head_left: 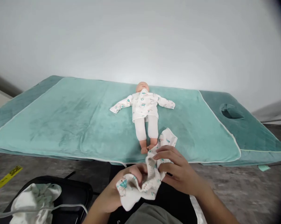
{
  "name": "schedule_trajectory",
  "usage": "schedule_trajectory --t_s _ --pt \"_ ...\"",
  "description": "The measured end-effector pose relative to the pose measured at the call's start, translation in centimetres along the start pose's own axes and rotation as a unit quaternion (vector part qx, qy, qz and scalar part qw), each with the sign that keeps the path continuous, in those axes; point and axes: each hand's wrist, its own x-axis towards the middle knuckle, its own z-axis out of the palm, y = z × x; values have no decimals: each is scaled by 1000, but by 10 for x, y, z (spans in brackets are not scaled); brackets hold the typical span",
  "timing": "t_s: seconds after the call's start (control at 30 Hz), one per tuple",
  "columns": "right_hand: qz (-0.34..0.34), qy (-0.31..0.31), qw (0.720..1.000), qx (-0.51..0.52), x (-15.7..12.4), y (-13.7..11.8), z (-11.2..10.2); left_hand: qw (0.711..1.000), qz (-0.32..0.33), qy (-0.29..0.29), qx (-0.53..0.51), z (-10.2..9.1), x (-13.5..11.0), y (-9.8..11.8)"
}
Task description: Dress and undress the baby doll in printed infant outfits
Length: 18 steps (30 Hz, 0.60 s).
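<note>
A baby doll (pixel 144 113) in a white printed top and white leggings lies on its back on a teal blanket (pixel 84 124), arms spread, feet toward me. Just below its feet, both hands hold a small white printed garment (pixel 145 179). My left hand (pixel 114 193) grips the lower bunched part. My right hand (pixel 178 172) pinches the cloth from the right, fingers curled round it. The garment's far end (pixel 167 138) rests on the blanket edge beside the doll's feet.
The blanket covers a teal padded table (pixel 259 137) with a face hole (pixel 231 112) at the right. A black chair (pixel 68 193) at the lower left carries white cloth (pixel 35 199) and a cable. Yellow tape (pixel 6 179) marks the grey floor.
</note>
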Motion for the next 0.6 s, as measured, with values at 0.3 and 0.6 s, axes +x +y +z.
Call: schedule_trajectory --t_s 0.3,0.6 --pt "21 -3 999 -39 14 8 -1 989 144 21 20 -3 17 23" --pt "60 -98 955 273 24 -1 -25 991 -17 15 130 -21 2 48"
